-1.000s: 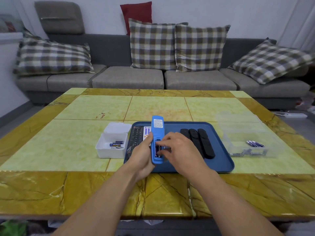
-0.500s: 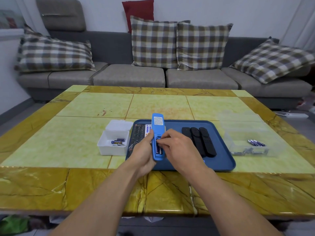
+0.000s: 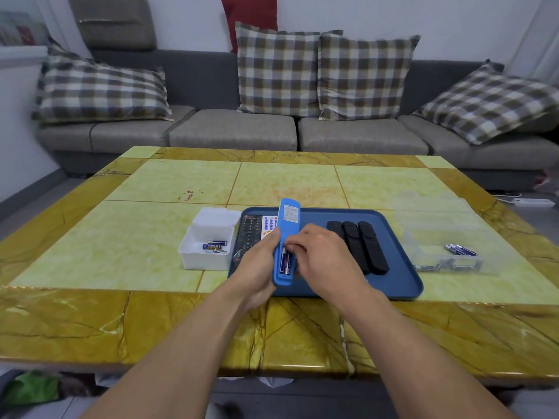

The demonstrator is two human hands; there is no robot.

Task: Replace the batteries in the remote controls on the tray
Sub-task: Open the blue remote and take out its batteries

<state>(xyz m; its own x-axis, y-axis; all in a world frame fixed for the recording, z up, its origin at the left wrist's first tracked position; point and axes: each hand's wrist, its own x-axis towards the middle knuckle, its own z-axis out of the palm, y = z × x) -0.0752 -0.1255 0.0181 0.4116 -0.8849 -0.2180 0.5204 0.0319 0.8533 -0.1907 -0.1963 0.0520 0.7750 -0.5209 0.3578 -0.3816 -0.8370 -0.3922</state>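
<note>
While the left hand (image 3: 257, 267) wraps its fingers round the blue remote (image 3: 286, 243), held back-up and tilted over the tray (image 3: 402, 276), the right hand (image 3: 320, 255) has its fingertips bunched together at the open battery slot, touching the top of a battery (image 3: 285, 261) seated in there. Can't tell if it's actually pinching it tbh. Rest of the tray: a black remote (image 3: 249, 234) and a white one (image 3: 269, 225) on the left, three black remotes (image 3: 363, 246) on the right. White box (image 3: 208, 252) with batteries sits just left of the tray, clear box (image 3: 447, 252) with more on the right.
</note>
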